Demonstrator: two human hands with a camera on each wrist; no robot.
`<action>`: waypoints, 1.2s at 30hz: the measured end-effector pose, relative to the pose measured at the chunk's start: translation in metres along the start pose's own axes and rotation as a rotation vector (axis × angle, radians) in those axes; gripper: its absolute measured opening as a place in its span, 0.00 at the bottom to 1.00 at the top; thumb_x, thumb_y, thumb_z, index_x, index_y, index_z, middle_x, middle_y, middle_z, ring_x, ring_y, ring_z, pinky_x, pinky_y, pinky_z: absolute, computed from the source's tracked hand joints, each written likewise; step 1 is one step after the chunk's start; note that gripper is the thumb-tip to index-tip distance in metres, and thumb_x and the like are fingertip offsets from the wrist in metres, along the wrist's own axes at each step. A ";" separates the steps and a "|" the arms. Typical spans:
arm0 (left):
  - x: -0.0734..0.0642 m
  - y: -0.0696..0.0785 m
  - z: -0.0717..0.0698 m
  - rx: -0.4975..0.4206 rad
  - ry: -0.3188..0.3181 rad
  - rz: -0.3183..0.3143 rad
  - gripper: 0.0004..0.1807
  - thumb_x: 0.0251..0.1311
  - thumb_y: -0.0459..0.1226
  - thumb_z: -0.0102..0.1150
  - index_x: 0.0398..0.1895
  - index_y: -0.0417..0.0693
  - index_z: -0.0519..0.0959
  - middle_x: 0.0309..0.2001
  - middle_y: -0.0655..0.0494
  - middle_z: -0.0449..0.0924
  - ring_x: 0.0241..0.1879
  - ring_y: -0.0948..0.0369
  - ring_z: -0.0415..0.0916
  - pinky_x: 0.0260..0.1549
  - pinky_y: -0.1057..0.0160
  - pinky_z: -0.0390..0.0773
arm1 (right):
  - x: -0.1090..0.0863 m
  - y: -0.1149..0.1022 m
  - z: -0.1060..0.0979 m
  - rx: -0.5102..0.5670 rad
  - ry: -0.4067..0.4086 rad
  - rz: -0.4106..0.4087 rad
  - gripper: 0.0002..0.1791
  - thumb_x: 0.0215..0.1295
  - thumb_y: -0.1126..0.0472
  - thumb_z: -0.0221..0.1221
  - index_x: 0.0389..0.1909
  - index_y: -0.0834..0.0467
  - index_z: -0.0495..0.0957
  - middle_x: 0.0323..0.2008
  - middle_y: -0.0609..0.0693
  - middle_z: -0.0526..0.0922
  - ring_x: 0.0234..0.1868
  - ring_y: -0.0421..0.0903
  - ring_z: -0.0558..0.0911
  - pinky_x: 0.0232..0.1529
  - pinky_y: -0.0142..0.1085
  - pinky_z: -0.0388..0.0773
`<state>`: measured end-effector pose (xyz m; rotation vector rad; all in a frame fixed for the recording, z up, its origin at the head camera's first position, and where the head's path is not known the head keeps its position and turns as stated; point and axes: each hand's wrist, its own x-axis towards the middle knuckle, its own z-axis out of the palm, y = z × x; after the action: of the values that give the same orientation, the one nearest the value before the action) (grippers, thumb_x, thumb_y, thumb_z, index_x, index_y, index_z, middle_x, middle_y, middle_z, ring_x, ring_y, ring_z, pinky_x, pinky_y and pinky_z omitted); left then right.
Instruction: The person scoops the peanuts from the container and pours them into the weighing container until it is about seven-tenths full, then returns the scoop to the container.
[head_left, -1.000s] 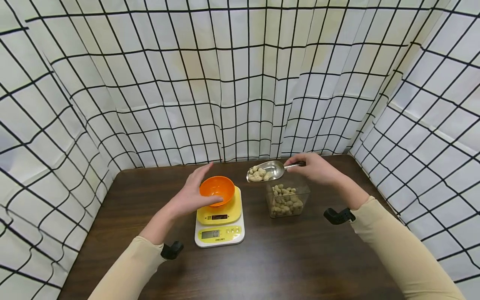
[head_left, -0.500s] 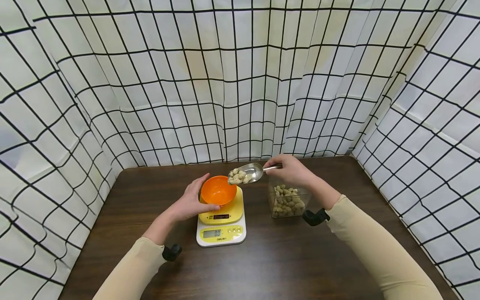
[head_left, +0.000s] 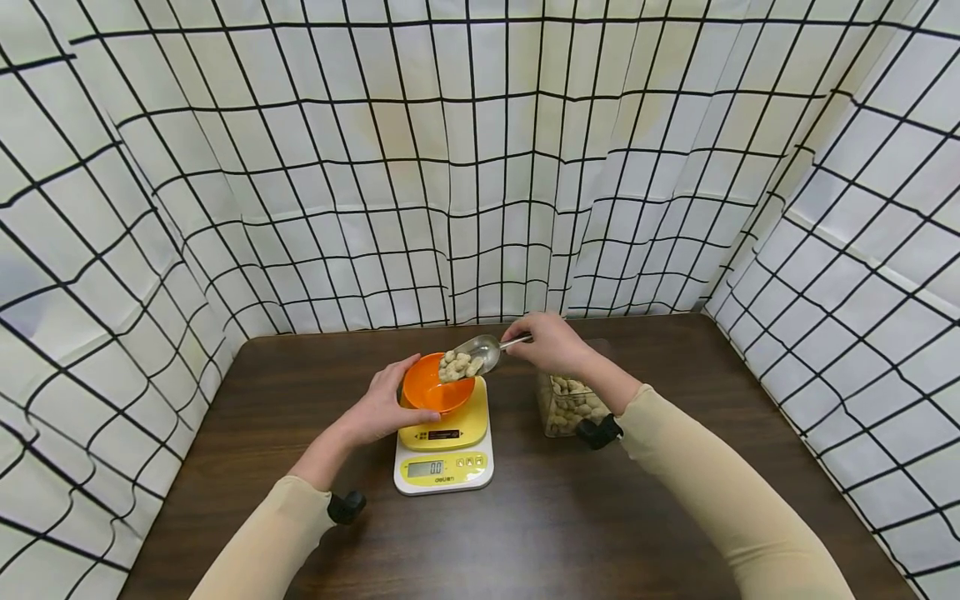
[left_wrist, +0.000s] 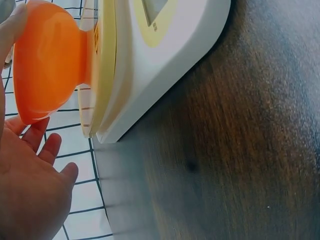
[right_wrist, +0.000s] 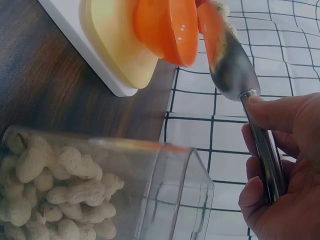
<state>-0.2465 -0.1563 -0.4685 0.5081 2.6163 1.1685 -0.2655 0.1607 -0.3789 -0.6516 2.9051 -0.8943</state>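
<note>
An orange bowl [head_left: 431, 390] sits on a yellow and white kitchen scale [head_left: 442, 479], whose display reads 0.0. My left hand [head_left: 378, 406] holds the bowl from the left, thumb at the near side and fingertips at the far rim. My right hand [head_left: 546, 342] grips the handle of a metal scoop [right_wrist: 234, 70]. Above the bowl's right side, the scoop tilts down to the left, with several unshelled peanuts [head_left: 459, 367] at its lip. In the right wrist view, thumb and fingers wrap the scoop handle.
A clear plastic container [right_wrist: 165, 185] of peanuts [right_wrist: 65, 192] stands right of the scale, partly hidden under my right forearm in the head view. The dark wooden table [head_left: 510, 533] has a white, black-gridded curtain [head_left: 495, 167] behind it and at both sides.
My right hand has carried the loaded scoop left from over the container to above the bowl and tipped it down. My left hand has closed in on the bowl.
</note>
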 end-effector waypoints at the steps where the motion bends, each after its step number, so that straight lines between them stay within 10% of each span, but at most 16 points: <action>1: 0.000 0.000 0.000 0.005 0.002 0.002 0.63 0.49 0.60 0.75 0.82 0.51 0.49 0.77 0.43 0.52 0.73 0.43 0.48 0.65 0.31 0.61 | 0.001 -0.002 0.001 -0.023 0.000 0.001 0.10 0.72 0.58 0.63 0.48 0.54 0.88 0.48 0.48 0.86 0.55 0.51 0.78 0.59 0.47 0.70; 17: 0.002 -0.005 0.001 -0.001 0.004 0.014 0.63 0.49 0.60 0.76 0.82 0.52 0.49 0.76 0.44 0.52 0.73 0.44 0.48 0.66 0.32 0.60 | 0.004 -0.012 -0.001 -0.180 0.042 -0.024 0.08 0.72 0.58 0.64 0.46 0.52 0.88 0.46 0.47 0.86 0.50 0.51 0.74 0.53 0.46 0.69; 36: -0.006 0.015 -0.007 -0.022 0.069 0.040 0.62 0.51 0.57 0.76 0.84 0.60 0.47 0.81 0.49 0.44 0.77 0.45 0.41 0.66 0.29 0.57 | -0.014 0.009 -0.027 -0.119 0.100 -0.020 0.09 0.72 0.58 0.64 0.48 0.53 0.88 0.47 0.48 0.85 0.54 0.51 0.77 0.59 0.48 0.70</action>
<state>-0.2405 -0.1547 -0.4522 0.5274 2.6591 1.2469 -0.2605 0.1874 -0.3622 -0.6633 3.0660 -0.7828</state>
